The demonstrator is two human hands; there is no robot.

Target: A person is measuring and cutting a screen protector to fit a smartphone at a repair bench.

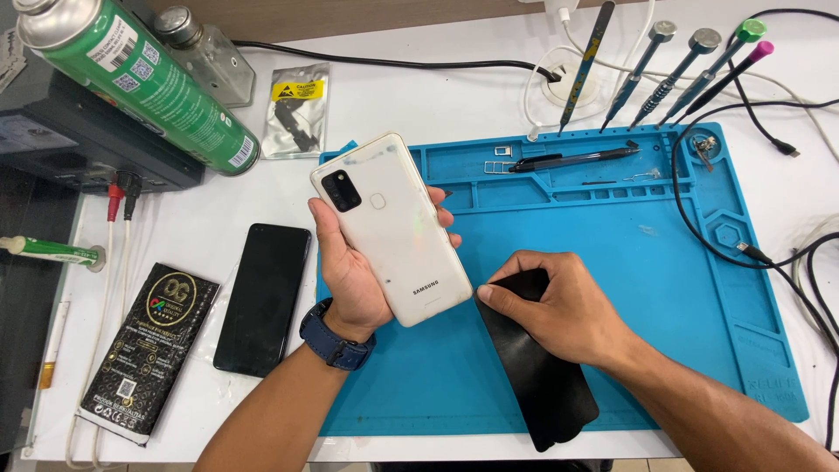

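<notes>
My left hand (350, 271) grips a white smartphone (393, 232) with its back and camera block facing up, held above the left part of a blue work mat (647, 288). A dark blue watch sits on that wrist. My right hand (559, 301) rests on the mat just right of the phone's lower corner. Its fingers pinch the upper end of a thin black sheet (542, 376) that lies flat on the mat.
A black phone screen (262, 297) and a black printed packet (149, 350) lie left of the mat. A green spray can (140, 79), a clear bottle, a silver pouch (297, 109), screwdrivers (664, 74) in a stand and several cables ring the back and right.
</notes>
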